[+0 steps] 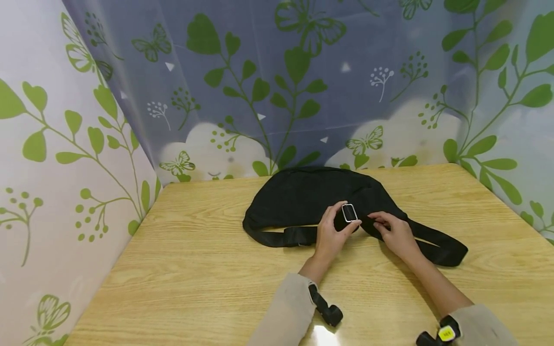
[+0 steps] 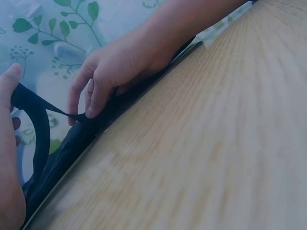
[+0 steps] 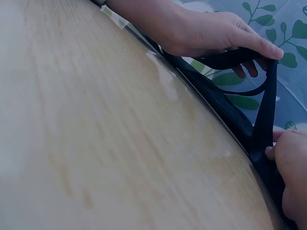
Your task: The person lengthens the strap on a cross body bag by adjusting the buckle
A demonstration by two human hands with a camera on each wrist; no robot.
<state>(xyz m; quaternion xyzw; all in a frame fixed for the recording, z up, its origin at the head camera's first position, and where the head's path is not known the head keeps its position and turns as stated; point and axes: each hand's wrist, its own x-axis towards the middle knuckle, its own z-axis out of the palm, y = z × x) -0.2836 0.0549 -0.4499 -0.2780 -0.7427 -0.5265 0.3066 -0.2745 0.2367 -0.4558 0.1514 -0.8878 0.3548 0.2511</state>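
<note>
A black waist bag [image 1: 298, 197] lies flat at the back of the table, its webbing strap [image 1: 450, 252] looping out to the right. In front of it, my left hand [image 1: 331, 228] holds a silver rectangular buckle [image 1: 344, 213] between thumb and fingers, with black strap behind it. Just to the right, my right hand [image 1: 396, 233] pinches the strap near the bag. The right wrist view shows a stretch of webbing [image 3: 266, 105] pulled taut between the two hands. Part of the strap is hidden behind the left hand.
The wood-grain table [image 1: 195, 269] extends in front and to both sides. A patterned cloth backdrop [image 1: 259, 72] rises behind the bag and along the sides. Black bands with small devices sit on both wrists, over beige sleeves [image 1: 285, 307].
</note>
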